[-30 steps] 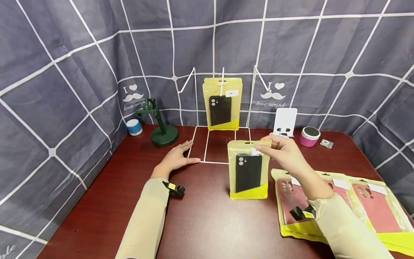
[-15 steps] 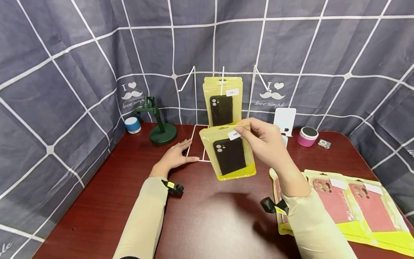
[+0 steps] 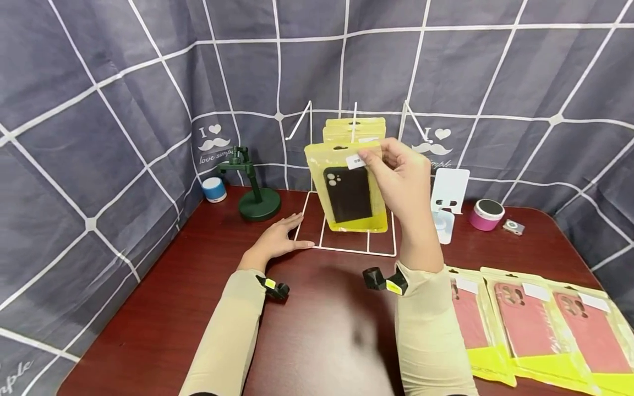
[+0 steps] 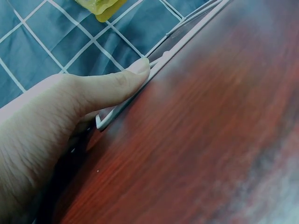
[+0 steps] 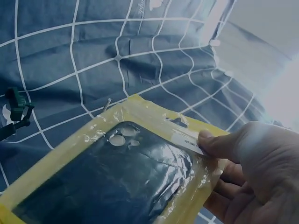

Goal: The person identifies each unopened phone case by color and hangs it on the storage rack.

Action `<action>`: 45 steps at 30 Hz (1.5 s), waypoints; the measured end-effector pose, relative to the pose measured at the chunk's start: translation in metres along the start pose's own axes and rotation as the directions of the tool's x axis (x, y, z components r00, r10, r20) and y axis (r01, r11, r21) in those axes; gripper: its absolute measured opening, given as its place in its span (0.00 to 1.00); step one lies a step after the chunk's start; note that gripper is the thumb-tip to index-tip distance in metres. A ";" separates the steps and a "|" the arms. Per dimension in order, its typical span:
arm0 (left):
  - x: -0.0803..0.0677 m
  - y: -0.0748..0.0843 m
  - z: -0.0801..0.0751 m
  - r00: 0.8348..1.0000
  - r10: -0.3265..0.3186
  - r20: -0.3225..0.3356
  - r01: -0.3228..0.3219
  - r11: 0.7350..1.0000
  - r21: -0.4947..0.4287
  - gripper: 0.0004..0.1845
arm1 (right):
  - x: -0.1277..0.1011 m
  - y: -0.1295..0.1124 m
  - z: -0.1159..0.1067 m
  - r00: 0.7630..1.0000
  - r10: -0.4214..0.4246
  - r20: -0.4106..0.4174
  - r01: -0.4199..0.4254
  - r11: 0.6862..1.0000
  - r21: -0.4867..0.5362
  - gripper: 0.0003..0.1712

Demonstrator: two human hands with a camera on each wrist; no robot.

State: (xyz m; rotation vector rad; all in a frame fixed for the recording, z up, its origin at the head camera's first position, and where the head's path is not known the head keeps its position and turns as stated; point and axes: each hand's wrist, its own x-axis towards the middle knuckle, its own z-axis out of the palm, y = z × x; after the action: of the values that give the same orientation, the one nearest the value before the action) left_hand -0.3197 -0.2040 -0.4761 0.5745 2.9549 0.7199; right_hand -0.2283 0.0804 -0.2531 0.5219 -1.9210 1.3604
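Right hand: we see the right hand (image 3: 403, 176) raised above the bench (image 3: 322, 330), thumb and fingers pinching the top right corner of the yellow pouch (image 3: 349, 190) beside its white label.
Yellow pouch: it holds a black phone case (image 3: 348, 193) and hangs roughly upright in the air, in front of the white wire rack (image 3: 356, 242); in the right wrist view the pouch (image 5: 117, 172) shows the case's camera cut-outs and a hang slot at its top edge.
Left hand: the left hand (image 3: 277, 242) lies flat on the bench with fingers straight, gripping nothing; in the left wrist view the thumb tip (image 4: 135, 74) touches the near left corner of the rack's base wire.
Wire rack: it stands at the back of the bench against the checked grey cloth (image 3: 99, 110); 3 pegs rise from it, and the middle peg carries hung pouches (image 3: 354, 129) of the same yellow kind, mostly hidden behind the held pouch.
Pink case pouches: we count 3 pouches with pink cases (image 3: 525, 330) lying flat and overlapping at the near right of the bench, well apart from the held pouch.
Other bench items: a green stand (image 3: 257, 198) and a small blue-banded speaker (image 3: 214, 190) sit left of the rack; a white phone holder (image 3: 448, 192), a pink round speaker (image 3: 486, 214) and a small silver device (image 3: 513, 226) sit to its right.
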 end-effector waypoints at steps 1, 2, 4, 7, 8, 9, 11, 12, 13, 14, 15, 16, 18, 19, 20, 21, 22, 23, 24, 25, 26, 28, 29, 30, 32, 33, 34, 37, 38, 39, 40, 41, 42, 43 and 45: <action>0.001 0.001 0.001 1.000 0.004 0.004 -0.004 1.000 0.002 0.58 | 0.001 -0.002 0.000 1.000 0.000 -0.009 -0.001 1.000 -0.010 0.07; 0.001 0.001 0.001 1.000 0.006 0.004 -0.006 1.000 0.001 0.58 | 0.003 -0.003 0.000 1.000 -0.002 -0.016 0.001 1.000 -0.021 0.07; 0.002 0.003 0.001 1.000 0.006 0.000 -0.006 1.000 -0.002 0.58 | 0.005 -0.002 -0.001 1.000 -0.001 -0.024 0.000 1.000 -0.028 0.08; 0.003 0.003 0.001 1.000 0.011 -0.009 -0.011 1.000 -0.001 0.58 | 0.010 0.009 -0.003 0.999 0.013 -0.039 -0.015 0.999 -0.029 0.08; 0.003 0.002 0.001 1.000 0.013 -0.012 -0.013 1.000 -0.001 0.58 | 0.011 0.014 -0.003 0.999 0.024 -0.045 -0.026 0.999 -0.029 0.08; 0.003 0.002 0.001 1.000 0.014 -0.015 -0.014 1.000 -0.003 0.58 | 0.013 0.019 -0.003 0.998 0.035 -0.050 -0.036 0.999 -0.027 0.08; 0.003 0.001 0.001 1.000 0.013 -0.017 -0.013 1.000 -0.004 0.58 | 0.015 0.027 -0.002 0.997 0.052 -0.054 -0.054 0.998 -0.025 0.09; 0.003 0.001 0.001 1.000 0.009 -0.015 -0.009 1.000 -0.006 0.58 | 0.015 0.029 -0.002 0.997 0.064 -0.053 -0.066 0.998 -0.023 0.09; 0.003 0.000 0.001 1.000 0.005 -0.012 -0.005 1.000 -0.002 0.58 | 0.014 0.029 -0.002 0.996 0.074 -0.050 -0.075 0.997 -0.022 0.09; 0.002 0.000 0.001 1.000 0.000 -0.007 0.000 1.000 -0.002 0.58 | 0.014 0.029 -0.002 0.996 0.082 -0.047 -0.083 0.996 -0.020 0.10; 0.001 -0.001 0.000 1.000 -0.004 -0.003 0.004 1.000 -0.003 0.58 | 0.013 0.026 -0.002 0.995 0.088 -0.044 -0.088 0.996 -0.016 0.10; 0.001 0.000 0.000 1.000 -0.006 0.003 0.006 1.000 -0.002 0.58 | 0.012 0.023 -0.002 0.995 0.093 -0.041 -0.094 0.996 -0.011 0.10; 0.001 0.000 0.000 1.000 -0.002 0.007 0.002 1.000 -0.003 0.58 | 0.010 0.016 -0.004 0.994 0.097 -0.042 -0.097 0.995 -0.002 0.10; 0.001 0.000 0.000 1.000 0.000 0.006 0.000 1.000 -0.004 0.58 | 0.010 0.012 -0.004 0.995 0.094 -0.044 -0.094 0.996 0.002 0.10; 0.001 0.000 0.000 1.000 0.002 0.002 -0.002 1.000 -0.006 0.58 | 0.010 0.009 -0.005 0.995 0.094 -0.045 -0.094 0.996 0.008 0.10; 0.001 0.000 0.000 1.000 0.004 -0.002 -0.004 1.000 -0.006 0.57 | 0.009 0.007 -0.006 0.994 0.097 -0.044 -0.096 0.995 0.016 0.10; 0.002 0.000 0.000 1.000 0.004 -0.005 -0.004 1.000 -0.006 0.57 | 0.009 0.006 -0.006 0.994 0.101 -0.042 -0.100 0.995 0.018 0.10; 0.001 -0.001 0.000 1.000 0.006 -0.007 -0.006 1.000 -0.004 0.57 | 0.009 0.006 -0.006 0.993 0.106 -0.041 -0.106 0.994 0.019 0.10; 0.002 -0.001 0.000 1.000 0.007 -0.007 -0.007 1.000 -0.001 0.57 | 0.009 0.007 -0.006 0.993 0.112 -0.039 -0.111 0.994 0.017 0.11; 0.002 -0.002 0.000 1.000 0.006 -0.004 -0.006 1.000 0.004 0.57 | 0.009 0.009 -0.006 0.992 0.121 -0.036 -0.120 0.993 0.015 0.11; 0.002 -0.002 0.001 1.000 0.009 -0.002 -0.008 1.000 0.006 0.57 | 0.009 0.011 -0.006 0.991 0.129 -0.034 -0.129 0.992 0.012 0.11; 0.002 -0.003 0.001 1.000 0.012 0.001 -0.012 1.000 0.006 0.58 | 0.009 0.019 -0.005 0.990 0.137 -0.031 -0.137 0.991 0.001 0.11; 0.002 -0.003 0.001 1.000 0.013 -0.001 -0.013 1.000 0.005 0.58 | 0.010 0.025 -0.004 0.990 0.138 -0.030 -0.138 0.990 0.000 0.11; 0.002 -0.003 0.001 1.000 0.015 -0.003 -0.015 1.000 0.004 0.58 | 0.011 0.032 -0.002 0.990 0.136 -0.030 -0.137 0.991 -0.002 0.11; 0.003 -0.003 0.001 1.000 0.017 -0.007 -0.017 1.000 -0.002 0.58 | 0.012 0.046 0.001 0.991 0.129 -0.034 -0.129 0.992 -0.002 0.12; 0.003 -0.003 0.001 1.000 0.016 -0.009 -0.016 1.000 -0.003 0.58 | 0.013 0.052 0.003 0.991 0.127 -0.036 -0.127 0.992 0.000 0.12; 0.003 -0.002 0.001 1.000 0.016 -0.010 -0.016 1.000 -0.004 0.58 | 0.014 0.059 0.005 0.991 0.126 -0.039 -0.126 0.992 0.003 0.12; 0.003 -0.002 0.000 1.000 0.012 -0.007 -0.012 1.000 -0.003 0.58 | 0.015 0.068 0.010 0.989 0.137 -0.049 -0.136 0.990 0.027 0.13; 0.003 -0.002 0.000 1.000 0.009 -0.008 -0.009 1.000 0.000 0.58 | 0.015 0.070 0.012 0.988 0.145 -0.050 -0.144 0.989 0.035 0.13; 0.003 -0.002 0.000 1.000 0.008 -0.009 -0.008 1.000 -0.001 0.58 | 0.015 0.072 0.013 0.987 0.154 -0.053 -0.152 0.988 0.039 0.13; 0.002 -0.002 0.000 1.000 0.006 -0.009 -0.006 1.000 -0.001 0.58 | 0.014 0.073 0.015 0.985 0.162 -0.055 -0.160 0.986 0.043 0.13; 0.002 -0.003 0.001 1.000 0.003 -0.007 -0.003 1.000 -0.003 0.58 | 0.014 0.075 0.016 0.984 0.169 -0.058 -0.167 0.985 0.042 0.13; 0.002 -0.003 0.001 1.000 0.002 -0.006 -0.002 1.000 -0.003 0.58 | 0.014 0.076 0.017 0.982 0.178 -0.060 -0.175 0.984 0.043 0.14; 0.002 -0.003 0.001 1.000 -0.001 -0.003 0.001 1.000 -0.003 0.58 | 0.013 0.077 0.018 0.981 0.186 -0.063 -0.183 0.982 0.044 0.14; 0.002 -0.003 0.002 1.000 -0.004 0.003 0.004 1.000 -0.004 0.58 | 0.013 0.079 0.019 0.977 0.202 -0.070 -0.199 0.979 0.046 0.14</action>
State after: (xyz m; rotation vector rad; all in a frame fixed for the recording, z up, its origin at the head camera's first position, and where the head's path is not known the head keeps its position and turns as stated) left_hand -0.3218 -0.2050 -0.4787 0.5682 2.9502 0.7241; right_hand -0.2967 0.0927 -0.2979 0.2970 -1.9307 1.5256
